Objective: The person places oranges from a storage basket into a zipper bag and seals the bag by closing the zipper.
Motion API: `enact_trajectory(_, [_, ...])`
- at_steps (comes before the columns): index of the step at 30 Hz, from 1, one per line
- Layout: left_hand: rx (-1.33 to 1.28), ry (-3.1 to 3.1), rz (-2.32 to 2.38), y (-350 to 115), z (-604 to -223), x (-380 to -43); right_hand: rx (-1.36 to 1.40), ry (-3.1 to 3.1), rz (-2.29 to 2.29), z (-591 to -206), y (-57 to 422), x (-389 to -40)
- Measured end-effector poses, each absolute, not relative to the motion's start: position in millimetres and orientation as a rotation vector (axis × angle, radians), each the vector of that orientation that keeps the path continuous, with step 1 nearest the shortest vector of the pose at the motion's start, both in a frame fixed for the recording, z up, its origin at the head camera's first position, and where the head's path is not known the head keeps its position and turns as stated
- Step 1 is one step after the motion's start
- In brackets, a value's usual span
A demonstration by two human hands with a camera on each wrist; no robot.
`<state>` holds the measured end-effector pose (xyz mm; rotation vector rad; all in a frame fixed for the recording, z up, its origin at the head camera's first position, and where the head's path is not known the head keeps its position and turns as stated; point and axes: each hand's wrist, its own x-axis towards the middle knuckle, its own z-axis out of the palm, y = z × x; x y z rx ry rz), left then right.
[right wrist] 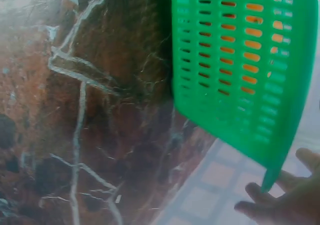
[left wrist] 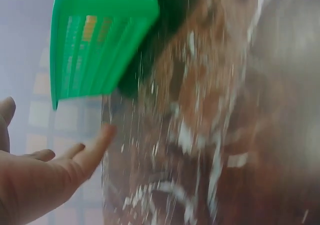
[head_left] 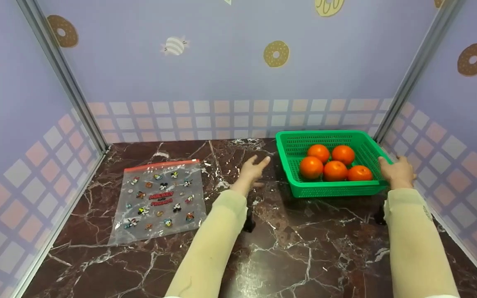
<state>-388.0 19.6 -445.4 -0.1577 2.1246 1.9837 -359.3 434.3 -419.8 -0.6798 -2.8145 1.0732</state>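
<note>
My left hand (head_left: pixel 251 173) hangs over the table left of a green plastic basket (head_left: pixel 333 191), its fingers spread and nothing in them. In the left wrist view, a gap shows between the fingertips (left wrist: pixel 107 132) and the basket. My right hand (head_left: pixel 398 170) is at the basket's right front corner, thumb on the inner side of the rim and fingers loosely spread outside it. Several oranges (head_left: pixel 335 170) lie inside the basket, partly showing through its slots in the right wrist view.
Flat on the dark marbled table (head_left: pixel 280 256), at the left, lies a clear zip bag (head_left: pixel 162 203) with a red top strip and cartoon prints. Patterned panels (head_left: pixel 222 74) with metal corner posts (head_left: pixel 418 62) enclose the back and both sides.
</note>
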Motion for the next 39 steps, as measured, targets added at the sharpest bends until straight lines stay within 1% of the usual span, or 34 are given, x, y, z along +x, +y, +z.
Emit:
enact_trajectory(5, [-0.166, 1.756, 2.174, 38.0, -444.5, -381.0, -0.763, -2.669, 1.255, -421.9, 441.2, -352.8])
enact_trajectory(10, [-0.157, 1.547, 2.213, 50.8, -442.6, -378.4, -0.842, -2.559, 1.347, -423.4, 443.1, -351.8])
enact_trajectory(19, [-0.152, 1.567, 2.185, 54.8, -441.8, -377.3, -0.862, -2.594, 1.251, -428.4, 447.2, -351.6])
enact_trajectory(24, [-0.174, 1.724, 2.133, 46.0, -443.4, -377.0, -0.870, -2.514, 1.465, -432.2, 448.1, -349.4])
enact_trajectory(28, [-0.175, 1.831, 2.072, 35.2, -445.0, -376.4, -0.814, -2.385, 1.783, -434.4, 450.0, -344.9])
enact_trajectory(31, [-0.157, 1.855, 2.046, 25.4, -444.7, -375.5, -0.715, -2.405, 1.921, -434.0, 448.9, -340.7])
enact_trajectory(36, [-0.104, 1.911, 2.014, 10.5, -445.1, -370.9, -0.543, -2.574, 1.907, -435.1, 440.1, -333.3])
enact_trajectory(39, [-0.086, 1.931, 2.028, 0.7, -447.3, -366.8, -0.489, -2.610, 1.915, -436.8, 433.0, -330.0])
